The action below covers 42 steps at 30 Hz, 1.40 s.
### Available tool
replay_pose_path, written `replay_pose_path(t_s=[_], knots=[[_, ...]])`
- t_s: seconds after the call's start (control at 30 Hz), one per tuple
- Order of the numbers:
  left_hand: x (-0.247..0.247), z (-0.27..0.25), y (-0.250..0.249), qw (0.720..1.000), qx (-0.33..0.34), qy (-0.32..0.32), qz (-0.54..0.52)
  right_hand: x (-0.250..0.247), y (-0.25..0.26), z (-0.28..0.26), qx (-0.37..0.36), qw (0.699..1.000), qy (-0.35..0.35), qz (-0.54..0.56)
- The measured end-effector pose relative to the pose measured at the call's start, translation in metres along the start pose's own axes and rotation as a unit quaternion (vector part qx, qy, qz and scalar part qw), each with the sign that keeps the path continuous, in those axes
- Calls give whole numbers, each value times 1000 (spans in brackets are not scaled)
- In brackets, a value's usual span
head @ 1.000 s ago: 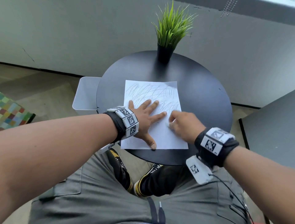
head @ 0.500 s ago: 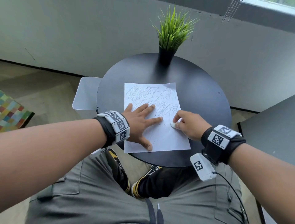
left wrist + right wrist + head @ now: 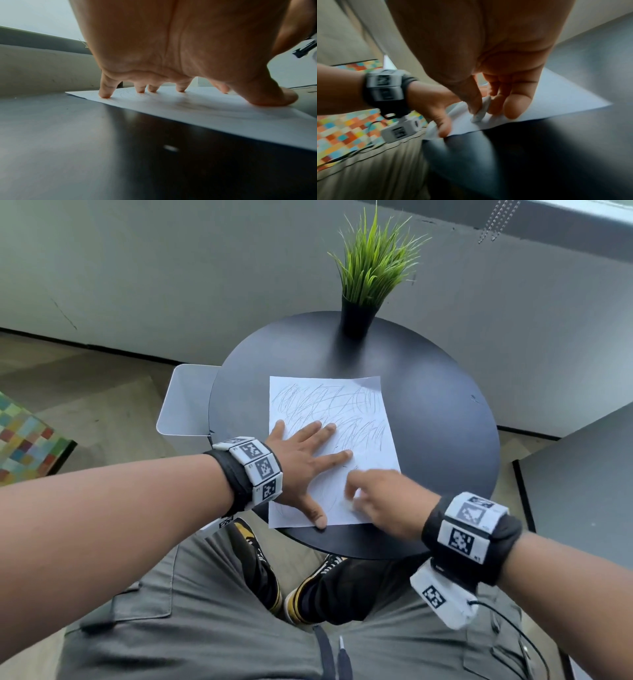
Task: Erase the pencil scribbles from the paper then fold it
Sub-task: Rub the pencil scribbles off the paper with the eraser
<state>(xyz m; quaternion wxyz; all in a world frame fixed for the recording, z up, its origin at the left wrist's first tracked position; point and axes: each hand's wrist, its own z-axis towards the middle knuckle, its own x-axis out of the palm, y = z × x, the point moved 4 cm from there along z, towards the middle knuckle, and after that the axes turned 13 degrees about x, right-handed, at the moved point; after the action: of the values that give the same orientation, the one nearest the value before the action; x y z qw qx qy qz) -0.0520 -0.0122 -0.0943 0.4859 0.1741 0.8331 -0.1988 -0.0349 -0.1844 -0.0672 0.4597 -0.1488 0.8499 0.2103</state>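
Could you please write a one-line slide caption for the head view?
Left hand pins the paper while the right hand rubs an eraser over it.

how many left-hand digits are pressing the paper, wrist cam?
5. Four fingertips along the paper toward its far edge, the thumb at the near right. All of the left hand.

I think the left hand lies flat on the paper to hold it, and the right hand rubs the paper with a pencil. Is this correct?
Not quite. The left hand does lie flat on the paper, but the right hand pinches a small white eraser, not a pencil. The right wrist view shows the eraser between thumb and fingers, its tip on the sheet.
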Motion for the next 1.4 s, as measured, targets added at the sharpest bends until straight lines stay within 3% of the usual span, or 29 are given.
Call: replay_pose_path(t_s=[0.07, 0.17, 0.23, 0.37, 0.43, 0.53, 0.6, 0.7, 0.87, 1.03, 1.2, 1.33, 1.4], knots=[[1, 1, -2, 1000, -4, -9, -5, -3, 10, 3, -21, 1000, -1, 13], [0, 3, -5, 1000, -13, -15, -10, -30, -5, 28, 56, 994, -77, 55], [-1, 3, -5, 1000, -16, -19, -16, -32, -5, 29, 65, 991, -103, 59], [3, 3, -5, 1000, -15, -18, -19, 2, 30, -1, -51, 998, -6, 18], [2, 3, -5, 1000, -12, -19, -16, -9, 20, 11, -36, 999, -21, 15], [1, 3, -4, 1000, -13, -19, -15, -34, -11, 32, 65, 992, -89, 57], [2, 2, -4, 1000, -14, -20, -19, -24, -3, 24, 30, 996, -77, 30], [2, 3, -6, 1000, -11, -20, -21, 6, 26, -3, -69, 997, 19, -1], [1, 2, -5, 1000, -14, -18, -21, -30, -6, 33, 33, 995, -94, 28], [1, 2, -7, 1000, -14, -20, -17, 10, 26, -9, -89, 996, 7, -11], [2, 2, -5, 1000, -14, -21, -19, -22, -10, 24, 34, 993, -107, 41], [2, 3, -6, 999, -12, -23, -23, 12, 24, -5, -74, 997, -9, 4], [1, 3, -6, 999, -12, -25, -22, -2, 17, 7, -56, 998, -20, 18]])
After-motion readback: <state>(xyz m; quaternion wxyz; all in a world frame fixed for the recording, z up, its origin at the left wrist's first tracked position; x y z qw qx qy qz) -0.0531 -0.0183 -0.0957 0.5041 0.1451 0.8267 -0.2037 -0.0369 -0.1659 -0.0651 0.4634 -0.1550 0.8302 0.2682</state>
